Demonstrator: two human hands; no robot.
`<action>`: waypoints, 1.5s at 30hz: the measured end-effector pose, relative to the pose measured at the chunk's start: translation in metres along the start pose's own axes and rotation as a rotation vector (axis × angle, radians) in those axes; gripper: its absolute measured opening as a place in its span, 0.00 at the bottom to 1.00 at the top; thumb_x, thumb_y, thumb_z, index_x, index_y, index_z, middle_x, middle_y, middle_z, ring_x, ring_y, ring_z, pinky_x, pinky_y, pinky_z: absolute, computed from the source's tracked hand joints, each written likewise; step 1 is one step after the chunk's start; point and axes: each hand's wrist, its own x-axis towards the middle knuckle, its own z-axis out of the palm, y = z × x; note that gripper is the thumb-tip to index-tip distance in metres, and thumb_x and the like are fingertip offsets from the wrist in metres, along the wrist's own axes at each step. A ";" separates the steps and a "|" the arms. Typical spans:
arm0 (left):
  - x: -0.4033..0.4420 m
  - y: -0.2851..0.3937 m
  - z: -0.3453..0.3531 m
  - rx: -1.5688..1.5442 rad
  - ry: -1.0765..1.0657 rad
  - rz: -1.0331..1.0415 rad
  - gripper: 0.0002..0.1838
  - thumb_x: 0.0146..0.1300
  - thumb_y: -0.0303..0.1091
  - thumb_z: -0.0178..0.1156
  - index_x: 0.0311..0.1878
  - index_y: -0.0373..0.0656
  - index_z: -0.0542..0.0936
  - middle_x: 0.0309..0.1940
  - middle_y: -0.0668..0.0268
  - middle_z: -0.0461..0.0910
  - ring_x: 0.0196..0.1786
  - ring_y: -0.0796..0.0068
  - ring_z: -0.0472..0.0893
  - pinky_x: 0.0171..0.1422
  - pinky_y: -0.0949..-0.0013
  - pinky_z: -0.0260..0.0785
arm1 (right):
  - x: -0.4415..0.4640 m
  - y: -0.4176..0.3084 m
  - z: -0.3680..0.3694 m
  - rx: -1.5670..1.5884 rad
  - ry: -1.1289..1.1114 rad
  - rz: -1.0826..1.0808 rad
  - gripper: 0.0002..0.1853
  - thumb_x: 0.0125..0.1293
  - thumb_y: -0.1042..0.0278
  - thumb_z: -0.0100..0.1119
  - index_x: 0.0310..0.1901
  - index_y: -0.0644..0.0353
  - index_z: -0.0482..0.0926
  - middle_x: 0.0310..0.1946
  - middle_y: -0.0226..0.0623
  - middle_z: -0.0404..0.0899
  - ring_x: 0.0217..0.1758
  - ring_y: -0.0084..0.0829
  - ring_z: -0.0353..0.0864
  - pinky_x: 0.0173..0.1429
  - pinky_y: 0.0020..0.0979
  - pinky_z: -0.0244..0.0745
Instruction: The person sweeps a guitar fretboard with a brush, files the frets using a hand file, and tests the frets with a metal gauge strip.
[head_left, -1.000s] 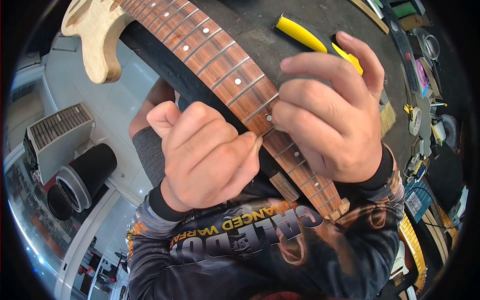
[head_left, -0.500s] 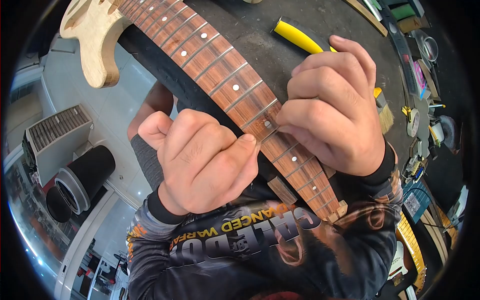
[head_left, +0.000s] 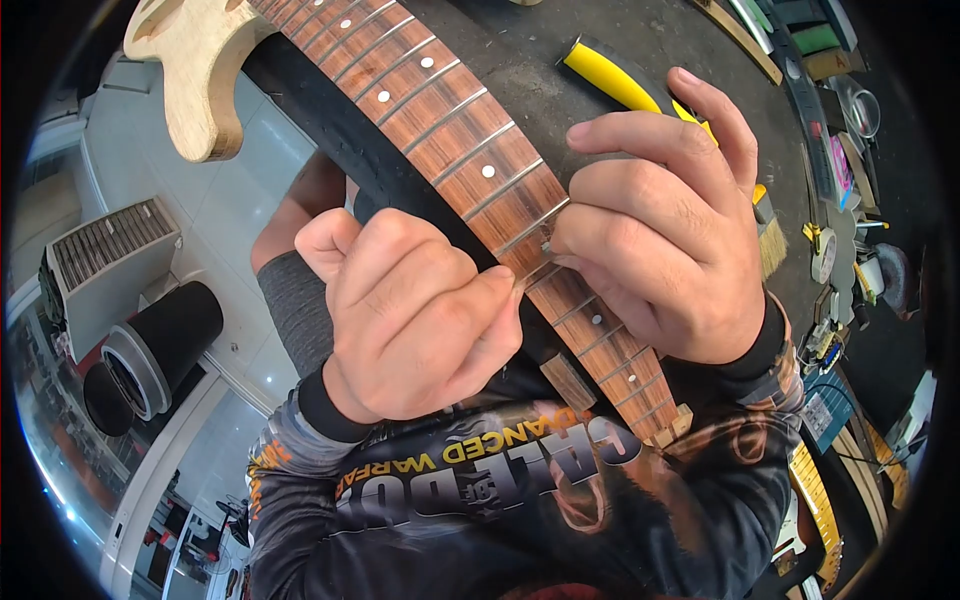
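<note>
A guitar neck [head_left: 470,190] with a reddish-brown fretboard, metal frets and white dot inlays runs diagonally, joined to a pale unfinished guitar body [head_left: 200,85] at top left. My left hand [head_left: 415,320] is closed, thumb and forefinger pinched at the neck's near edge beside a fret. On the opposite edge my right hand [head_left: 670,225] is curled, its thumb and forefinger pressed together over the fretboard by the same fret. Two of its fingers are lifted and less bent. Whatever lies between either pair of fingertips is too small or hidden to make out.
A yellow-and-black tool handle [head_left: 615,78] lies beyond my right hand on the dark bench [head_left: 500,50]. A brush [head_left: 772,245] and assorted small tools line the right. A small wooden block [head_left: 567,382] sits by the neck. Below left stands a black bin [head_left: 170,340].
The guitar neck appears shifted slightly up and right in view. My right hand's outer fingers have straightened and spread from the curled ones. My left hand keeps its pinch at the neck's edge.
</note>
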 end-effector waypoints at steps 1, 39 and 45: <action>-0.001 0.002 0.000 -0.001 0.000 0.003 0.20 0.53 0.22 0.83 0.48 0.49 0.89 0.34 0.73 0.84 0.39 0.65 0.80 0.58 0.53 0.62 | -0.001 0.000 -0.001 0.013 -0.007 -0.001 0.11 0.55 0.64 0.80 0.40 0.48 0.89 0.42 0.24 0.87 0.64 0.40 0.93 0.90 0.64 0.66; 0.000 -0.013 0.013 -0.088 0.144 0.064 0.16 0.47 0.29 0.83 0.41 0.43 0.91 0.32 0.73 0.82 0.35 0.70 0.80 0.53 0.52 0.52 | 0.005 -0.005 0.000 0.030 -0.053 -0.011 0.12 0.59 0.68 0.78 0.44 0.53 0.87 0.46 0.31 0.88 0.62 0.45 0.95 0.74 0.56 0.78; -0.002 -0.003 -0.001 -0.070 0.030 0.062 0.17 0.46 0.31 0.83 0.41 0.43 0.91 0.34 0.72 0.83 0.36 0.70 0.80 0.55 0.50 0.54 | 0.003 -0.007 -0.005 0.075 -0.084 -0.034 0.12 0.59 0.68 0.76 0.44 0.54 0.87 0.46 0.31 0.87 0.62 0.46 0.94 0.73 0.55 0.80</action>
